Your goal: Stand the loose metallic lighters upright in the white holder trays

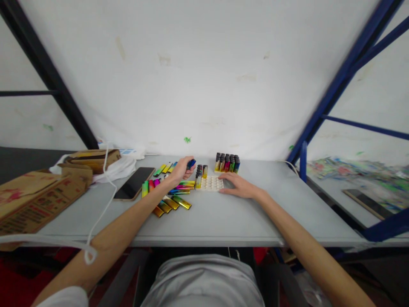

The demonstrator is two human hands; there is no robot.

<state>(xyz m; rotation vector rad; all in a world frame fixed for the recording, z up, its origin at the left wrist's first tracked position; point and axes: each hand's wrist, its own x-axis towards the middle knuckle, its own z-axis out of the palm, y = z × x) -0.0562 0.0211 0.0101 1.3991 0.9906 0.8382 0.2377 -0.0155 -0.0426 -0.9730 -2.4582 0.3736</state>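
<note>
Left hand (pixel 180 170) is closed round a blue lighter (pixel 191 163), mid tabletop near the back edge; only its tip shows past the fingers. Right hand (pixel 238 186) lies flat and open, holding nothing, fingertips at the tray's (pixel 212 184) right side. A few lighters (pixel 200 172) stand at the tray's left end; slots too small to count. Loose lighters (pixel 174 197) lie left of the tray, a block of lighters (pixel 227 163) stands behind. Phone (pixel 134 183), boxes (pixel 38 194) and cable (pixel 105 200) towards the left edge.

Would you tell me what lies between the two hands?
Head view: a white tray with upright lighters lies between the left hand, gripping a blue lighter, and the right hand.
</note>
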